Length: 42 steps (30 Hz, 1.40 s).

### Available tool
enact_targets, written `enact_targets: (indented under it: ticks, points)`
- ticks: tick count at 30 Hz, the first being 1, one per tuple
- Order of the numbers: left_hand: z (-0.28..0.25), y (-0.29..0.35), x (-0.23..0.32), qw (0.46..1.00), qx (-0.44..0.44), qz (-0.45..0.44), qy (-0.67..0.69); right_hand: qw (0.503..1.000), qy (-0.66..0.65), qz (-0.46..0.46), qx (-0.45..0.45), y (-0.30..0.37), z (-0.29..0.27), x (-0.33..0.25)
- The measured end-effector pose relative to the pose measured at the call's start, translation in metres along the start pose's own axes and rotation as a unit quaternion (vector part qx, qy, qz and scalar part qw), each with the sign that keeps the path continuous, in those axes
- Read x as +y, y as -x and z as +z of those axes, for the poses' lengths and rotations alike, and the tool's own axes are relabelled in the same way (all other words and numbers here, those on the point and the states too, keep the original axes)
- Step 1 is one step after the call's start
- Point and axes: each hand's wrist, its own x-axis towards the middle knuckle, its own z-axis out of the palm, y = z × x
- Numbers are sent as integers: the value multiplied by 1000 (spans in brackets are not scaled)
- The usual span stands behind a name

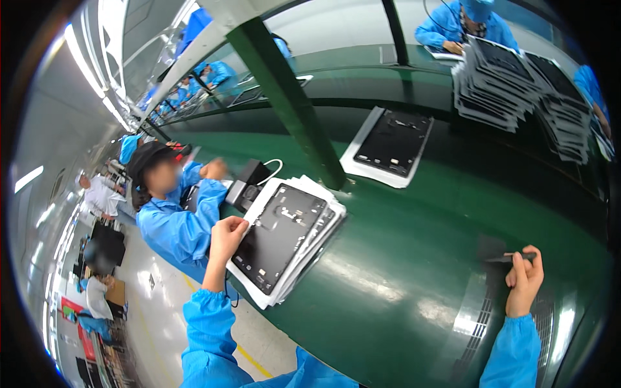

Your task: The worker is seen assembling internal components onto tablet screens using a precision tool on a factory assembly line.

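A black tablet back cover (278,234) with small bright parts along its edges lies on top of a stack of white trays (264,299). At the stack's left edge is my left hand (226,244), thumb and fingers pressed together beside the cover; what they pinch, if anything, is too small to make out. Far to the right, my right hand (522,284) grips a thin dark-handled tool (527,256), its narrow tip pointing left. Under and beside that hand lies a clear sheet (475,320) with rows of dark strips.
Another black cover (394,143) rests on white trays behind a green post (291,103). Tall stacks of trays (495,84) stand at the far right. A person in blue (174,216) works close on my left, beside a black device (249,181). The green bench (381,258) spans the middle.
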Motion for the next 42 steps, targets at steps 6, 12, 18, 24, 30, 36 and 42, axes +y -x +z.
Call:
enact_targets:
  ticks: [6,12,18,24,30,36,42]
  points:
    - [-1,-6,-14,989,44,69,-121,1000,-5,-5,-1,-3,-2,10]
    - [-13,-8,9,999,-28,35,11,999,29,-7,11,-3,-3,10]
    - [-38,-16,28,982,-161,53,82,999,51,0,-12,6,3,-21]
    - [-85,-1,75,909,-359,45,206,999,40,-7,22,8,8,-21]
    - [-99,58,165,849,-376,150,338,998,49,-7,36,11,5,-23]
    - [47,109,183,740,-438,13,510,994,-7,-15,106,-5,-11,7]
    - [92,105,154,822,-460,-29,335,999,13,-23,35,14,-3,-7]
